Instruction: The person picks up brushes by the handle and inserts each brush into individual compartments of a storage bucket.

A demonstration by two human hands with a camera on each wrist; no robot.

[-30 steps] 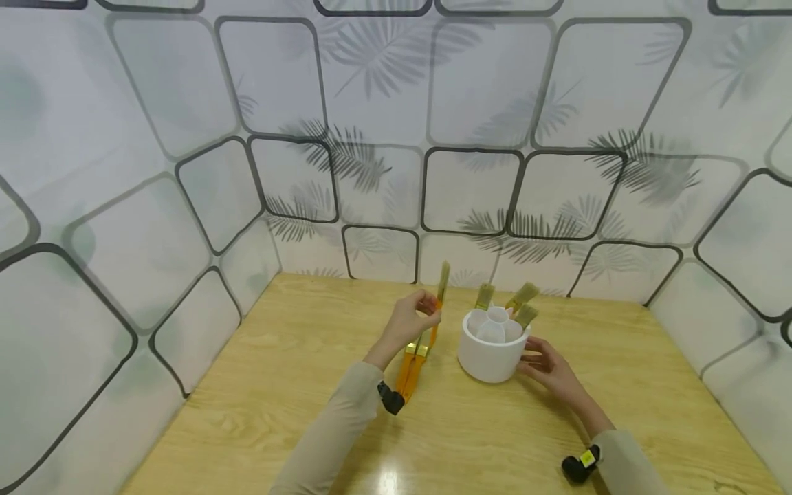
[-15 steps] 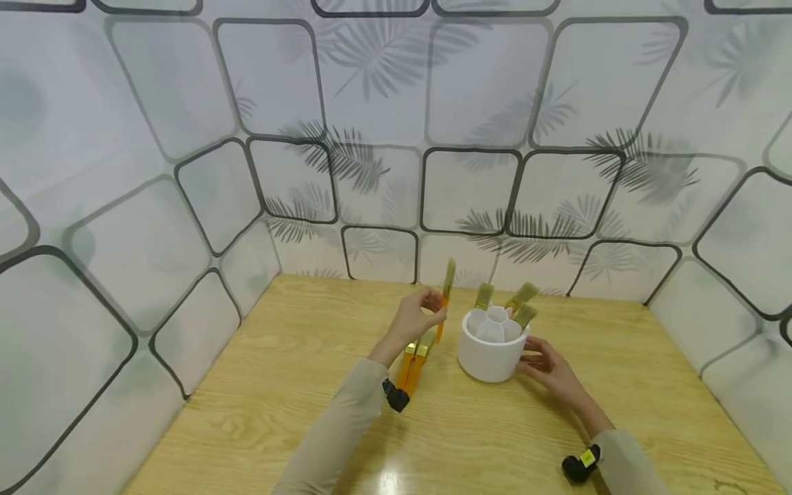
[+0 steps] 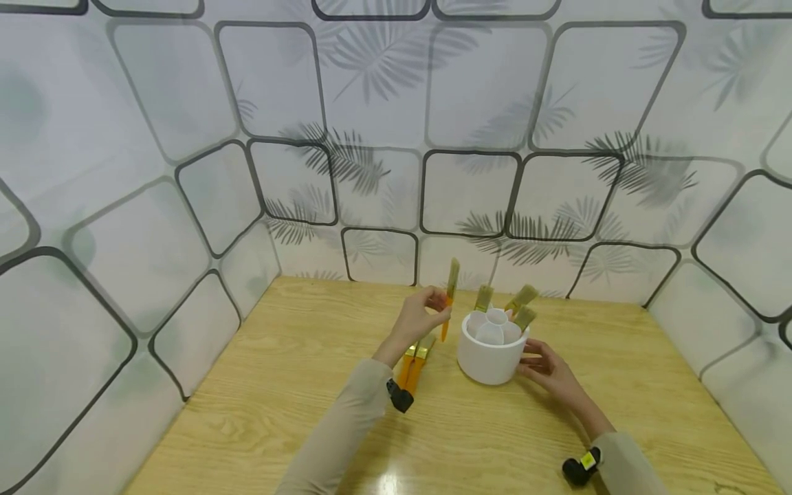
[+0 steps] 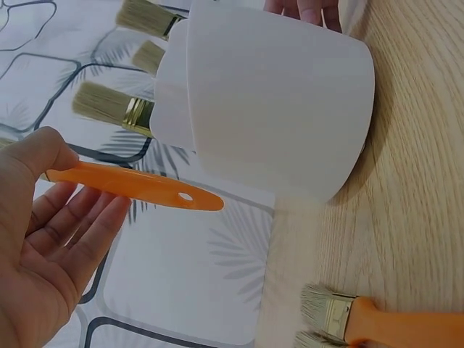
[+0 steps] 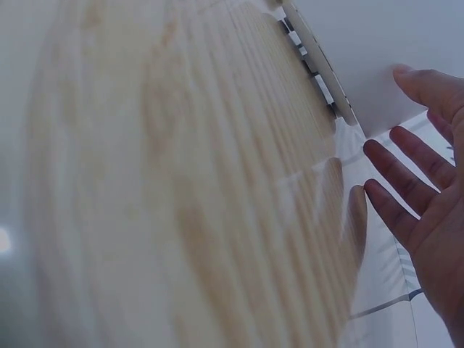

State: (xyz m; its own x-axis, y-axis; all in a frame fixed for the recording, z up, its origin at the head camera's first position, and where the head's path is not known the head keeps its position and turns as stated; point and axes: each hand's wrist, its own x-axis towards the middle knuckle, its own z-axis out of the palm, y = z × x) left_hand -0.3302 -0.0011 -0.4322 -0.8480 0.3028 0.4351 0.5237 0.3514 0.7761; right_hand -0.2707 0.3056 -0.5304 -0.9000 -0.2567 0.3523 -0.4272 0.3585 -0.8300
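My left hand [image 3: 416, 322] pinches a paintbrush [image 4: 145, 187] by its orange handle. The brush stands nearly upright, bristles up, just left of a round white brush holder [image 3: 487, 362]. In the left wrist view the bare end of its handle points towards the holder's wall. Three paintbrushes [image 3: 484, 298] with pale bristles stick up from the holder's compartments. At the holder's right side is my right hand [image 3: 552, 372], its fingers spread and relaxed, the thumb [image 5: 428, 90] against the white wall. Below my left forearm lie orange-handled paintbrushes [image 3: 416, 368] side by side, partly hidden by the wrist camera.
The wood-grain table [image 3: 278, 405] reaches back to a patterned wall covering [image 3: 383, 192], which also closes off both sides. A black wrist camera [image 3: 581, 467] sits by the right sleeve.
My left hand has moved a little to the right with the paintbrush, closer to the holder. The right hand and the holder have stayed in place.
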